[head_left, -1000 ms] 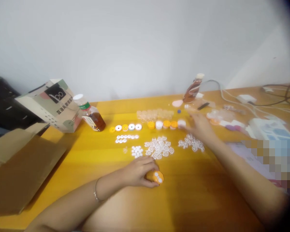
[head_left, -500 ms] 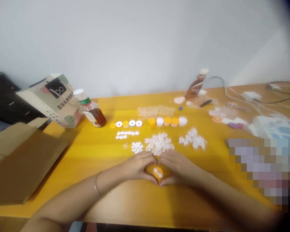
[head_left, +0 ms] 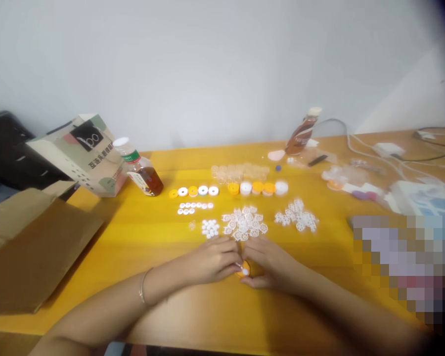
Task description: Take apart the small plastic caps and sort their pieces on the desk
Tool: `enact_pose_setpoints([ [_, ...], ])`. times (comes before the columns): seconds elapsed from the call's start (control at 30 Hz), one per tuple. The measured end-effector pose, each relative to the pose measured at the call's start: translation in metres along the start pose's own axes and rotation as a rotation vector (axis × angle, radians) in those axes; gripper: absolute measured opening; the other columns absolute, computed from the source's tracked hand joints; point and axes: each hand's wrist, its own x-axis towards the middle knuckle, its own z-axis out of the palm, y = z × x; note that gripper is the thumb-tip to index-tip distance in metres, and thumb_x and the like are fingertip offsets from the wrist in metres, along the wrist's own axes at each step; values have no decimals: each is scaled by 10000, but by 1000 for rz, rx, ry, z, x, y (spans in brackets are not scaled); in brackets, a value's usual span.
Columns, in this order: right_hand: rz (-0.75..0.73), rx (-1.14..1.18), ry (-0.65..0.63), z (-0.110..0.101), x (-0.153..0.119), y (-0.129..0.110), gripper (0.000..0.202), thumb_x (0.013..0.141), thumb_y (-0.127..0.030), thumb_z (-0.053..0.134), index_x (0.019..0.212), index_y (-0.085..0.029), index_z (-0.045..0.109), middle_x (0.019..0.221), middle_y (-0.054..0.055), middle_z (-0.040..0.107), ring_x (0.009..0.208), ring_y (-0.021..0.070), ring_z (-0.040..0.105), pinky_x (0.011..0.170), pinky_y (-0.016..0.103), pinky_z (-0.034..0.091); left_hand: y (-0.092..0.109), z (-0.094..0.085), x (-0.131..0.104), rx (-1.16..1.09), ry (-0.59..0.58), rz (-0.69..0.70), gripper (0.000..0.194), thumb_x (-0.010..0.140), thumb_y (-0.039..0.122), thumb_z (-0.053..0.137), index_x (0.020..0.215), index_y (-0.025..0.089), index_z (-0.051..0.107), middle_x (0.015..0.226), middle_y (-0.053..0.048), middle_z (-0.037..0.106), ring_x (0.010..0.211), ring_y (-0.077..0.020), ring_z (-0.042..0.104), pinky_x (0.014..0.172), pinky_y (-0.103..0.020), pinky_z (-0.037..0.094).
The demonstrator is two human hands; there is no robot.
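Note:
An orange round cap-like piece (head_left: 248, 267) with white parts on its top lies on the table between my hands. My left hand (head_left: 220, 259) is closed in a pinch over the left side of this piece, and what its fingertips grip is hidden. My right hand (head_left: 269, 259) curves around the other side, thumb at the near edge and fingers at the far edge. Just beyond the hands lie a pile of white lattice-like plastic parts (head_left: 244, 222) and a cluster of small white round pieces (head_left: 210, 228).
Orange and white rings (head_left: 193, 191) and round caps (head_left: 257, 188) stand in a row farther back, before clear cups (head_left: 239, 172). More white plastic parts (head_left: 297, 216) lie right. A drink bottle (head_left: 143, 170), paper bag (head_left: 92, 158) and cardboard box (head_left: 40, 252) occupy the left; another bottle (head_left: 302, 133) stands back right.
My left hand's thumb and fingers have closed together and moved right onto the orange piece, covering part of it. My right hand has drawn in closer around it.

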Motion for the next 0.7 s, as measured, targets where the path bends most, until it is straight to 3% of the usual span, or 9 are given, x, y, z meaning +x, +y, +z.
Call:
enact_pose_setpoints([
  [0.27, -21, 110, -30, 2, 4, 3, 120, 730, -261, 578, 816, -189, 535, 782, 34, 555, 758, 168, 496, 679, 294, 376, 7, -7, 4, -98, 13, -97, 84, 859, 193, 463, 843, 152, 535, 825, -48, 582, 783, -127, 529, 719, -240, 443],
  [0.43, -6, 98, 7, 1, 3, 1, 130, 722, -243, 578, 819, -180, 519, 768, 36, 555, 726, 161, 487, 659, 289, 371, -14, -43, 0, -2, 83, -361, 83, 821, 145, 476, 797, 153, 555, 768, -24, 599, 714, -124, 540, 673, -246, 431],
  [0.53, 4, 102, 0, -1, 3, -1, 112, 728, -233, 571, 810, -181, 516, 758, 32, 550, 711, 154, 483, 660, 285, 369, -30, -60, -4, 41, 51, -526, 97, 804, 142, 483, 797, 163, 577, 766, -9, 625, 696, -129, 559, 651, -249, 420],
  [0.7, 14, 108, -14, -2, 4, -1, 115, 733, -227, 574, 826, -180, 526, 753, 27, 542, 710, 150, 480, 666, 278, 366, -42, -61, -7, 30, -29, -547, 149, 780, 107, 473, 775, 166, 609, 762, -7, 644, 706, -136, 575, 650, -239, 411],
])
